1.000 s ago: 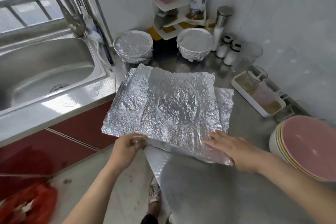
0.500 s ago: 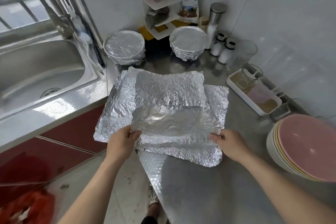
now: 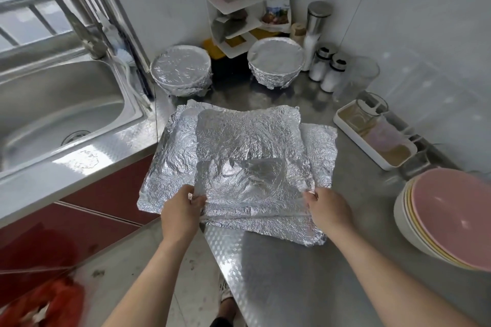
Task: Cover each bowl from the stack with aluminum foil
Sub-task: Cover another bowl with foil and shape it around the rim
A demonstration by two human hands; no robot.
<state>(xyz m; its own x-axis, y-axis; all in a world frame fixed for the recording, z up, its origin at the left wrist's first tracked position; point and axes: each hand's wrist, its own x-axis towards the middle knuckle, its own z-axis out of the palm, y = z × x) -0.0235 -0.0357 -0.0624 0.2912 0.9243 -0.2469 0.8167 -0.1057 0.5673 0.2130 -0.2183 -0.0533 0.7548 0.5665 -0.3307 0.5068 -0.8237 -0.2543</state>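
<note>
A pile of crumpled aluminum foil sheets (image 3: 175, 156) lies on the steel counter (image 3: 292, 273), hanging over its left edge. The top foil sheet (image 3: 249, 146) is lifted and folded back at its near edge. My left hand (image 3: 180, 215) pinches its near left corner. My right hand (image 3: 328, 210) pinches its near right corner. A stack of bowls (image 3: 446, 218), pink on top, stands at the right edge. Two foil-covered bowls stand at the back: one on the left (image 3: 182, 71), one on the right (image 3: 276, 64).
A steel sink (image 3: 61, 114) with a tap lies to the left. A white corner shelf (image 3: 233, 8), a steel canister (image 3: 317, 18) and two shakers (image 3: 328, 71) crowd the back corner. A white tray (image 3: 345, 125) with a glass cup sits along the right wall.
Both hands took the near edge of the top foil sheet and lifted it, so it curls up off the pile. My right hand went from flat on the foil to pinching a corner.
</note>
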